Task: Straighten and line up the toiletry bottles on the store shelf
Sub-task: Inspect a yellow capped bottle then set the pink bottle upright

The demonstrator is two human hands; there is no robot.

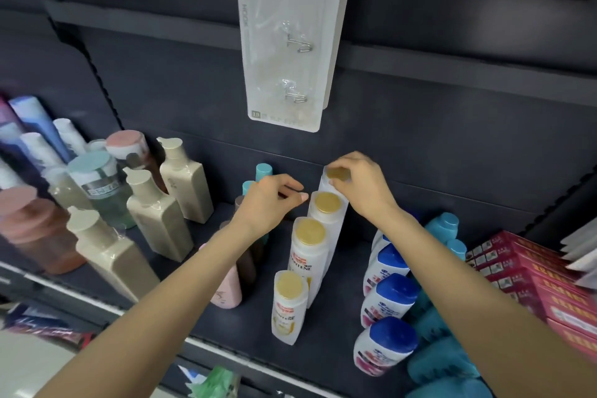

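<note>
rearmost gold-capped bottle [336, 175], by the shelf [323, 352] back wall, is gripped at its cap by right hand [358, 182]. left hand [269, 200] hovers, fingers loosely curled, grasping nothing. step judged: squaring the row's back end. next: nudged flush behind the second bottle [327, 208].

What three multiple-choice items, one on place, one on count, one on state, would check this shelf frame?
1. Where is the right hand?
A. On the cap of the rearmost gold-capped bottle
B. On the red boxes
C. On a beige pump bottle

2. How many gold caps show in that row?
A. Two
B. Four
C. Six

3. What is the left hand doing?
A. Holding a blue-capped bottle
B. Hovering beside the gold-capped row, fingers curled, with no clear grip on a bottle
C. Resting flat on the shelf

Answers: 1 A, the fingers curl round that rear cap; 2 B, four gold caps run front to back; 3 B, it is raised left of the row, fingertips pinched.
</note>
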